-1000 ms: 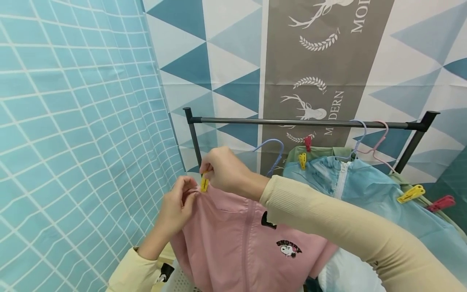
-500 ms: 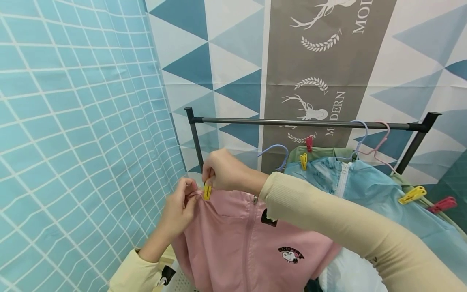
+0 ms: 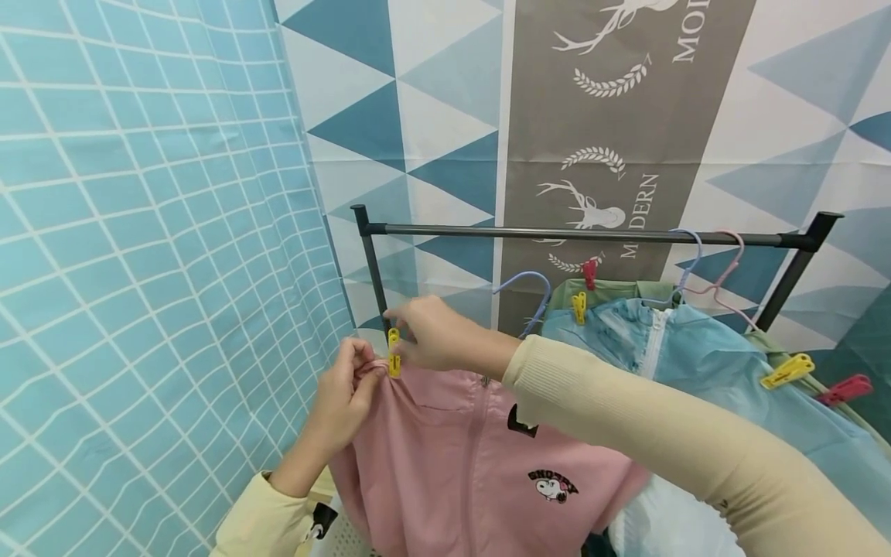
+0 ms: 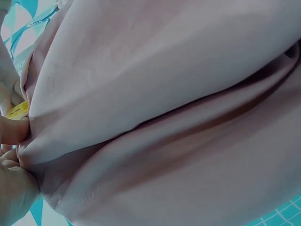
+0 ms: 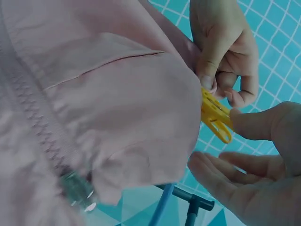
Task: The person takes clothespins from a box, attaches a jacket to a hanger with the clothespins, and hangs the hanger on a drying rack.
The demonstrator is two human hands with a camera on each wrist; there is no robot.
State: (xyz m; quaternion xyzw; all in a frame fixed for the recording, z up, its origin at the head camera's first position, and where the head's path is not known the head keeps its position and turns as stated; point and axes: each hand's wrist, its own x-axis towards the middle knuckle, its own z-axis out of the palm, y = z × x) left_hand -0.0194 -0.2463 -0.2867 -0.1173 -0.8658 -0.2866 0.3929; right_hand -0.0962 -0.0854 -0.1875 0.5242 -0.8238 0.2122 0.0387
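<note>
A pink zip jacket (image 3: 438, 464) with a small cartoon print hangs in front of me. My left hand (image 3: 341, 398) pinches its shoulder fabric between thumb and fingers; in the left wrist view those fingers (image 4: 14, 131) grip a fold. Right beside them a yellow clothespin (image 3: 394, 353) is clipped on the jacket's edge. My right hand (image 3: 442, 334) is at that clothespin, its fingers spread. In the right wrist view the right thumb (image 5: 256, 123) touches the clothespin's end, while the other fingers stand apart from it. A blue hanger hook (image 3: 532, 290) rises behind the jacket's collar.
A black rail (image 3: 557, 234) crosses behind. At right, a light blue jacket (image 3: 724, 356) and a green garment (image 3: 612, 289) hang from it, with yellow and red clothespins (image 3: 845, 389) on them. Part of a white perforated basket (image 3: 341, 538) shows below. A tiled-pattern wall (image 3: 153, 232) borders the left.
The right hand pinched the yellow clothespin earlier; now its fingers have spread and the clothespin stays on the jacket. The left hand keeps its pinch on the fabric.
</note>
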